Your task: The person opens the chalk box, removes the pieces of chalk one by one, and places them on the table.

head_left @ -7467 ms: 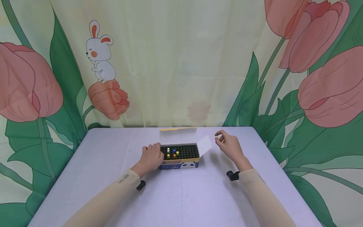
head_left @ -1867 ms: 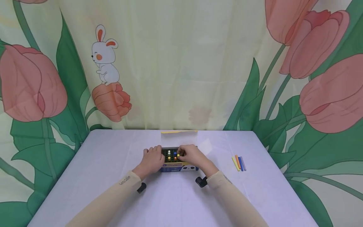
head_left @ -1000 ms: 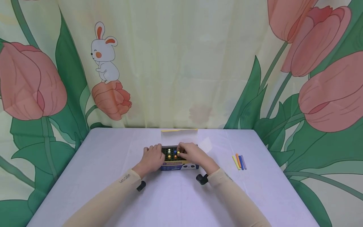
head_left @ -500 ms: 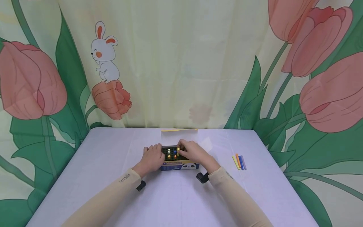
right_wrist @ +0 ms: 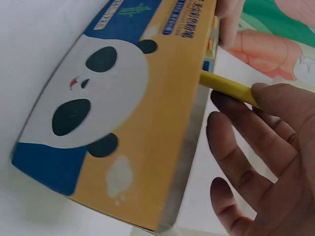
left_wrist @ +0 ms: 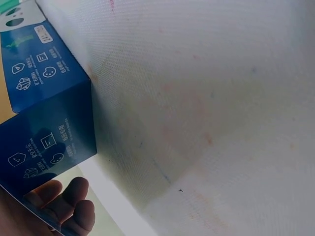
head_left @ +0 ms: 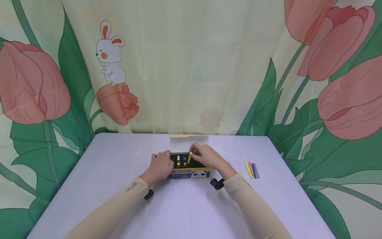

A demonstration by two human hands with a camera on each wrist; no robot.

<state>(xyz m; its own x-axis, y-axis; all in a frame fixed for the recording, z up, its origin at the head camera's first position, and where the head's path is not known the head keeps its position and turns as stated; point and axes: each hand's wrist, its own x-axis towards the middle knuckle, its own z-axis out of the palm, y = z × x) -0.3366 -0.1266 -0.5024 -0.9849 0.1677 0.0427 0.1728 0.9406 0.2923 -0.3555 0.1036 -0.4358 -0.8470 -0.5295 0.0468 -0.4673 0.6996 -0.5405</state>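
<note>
A blue and yellow chalk box (head_left: 191, 173) with a panda face lies on the table, its dark holed insert facing up. My left hand (head_left: 158, 166) holds the box's left end; in the left wrist view its fingertips (left_wrist: 76, 194) curl at the far side. Between thumb and index finger, my right hand (head_left: 209, 156) pinches a yellow chalk stick (head_left: 189, 158), tilted and mostly raised above the insert. The right wrist view shows the yellow stick's lower end hidden behind the box rim, the other fingers spread loosely. White, blue and orange chalk ends (head_left: 178, 164) stand in the holes.
Several loose chalk sticks, yellow, orange (head_left: 250, 168), blue and purple, lie side by side on the table at the right. The raised lid flap (head_left: 189, 140) stands behind the box. A patterned curtain (head_left: 191, 66) hangs beyond the table's far edge.
Earlier, my right hand was off to the right with a chalk stick; loose sticks now lie there. Lately it has drawn the yellow stick up from the insert and tilted it. My left hand stayed put.
</note>
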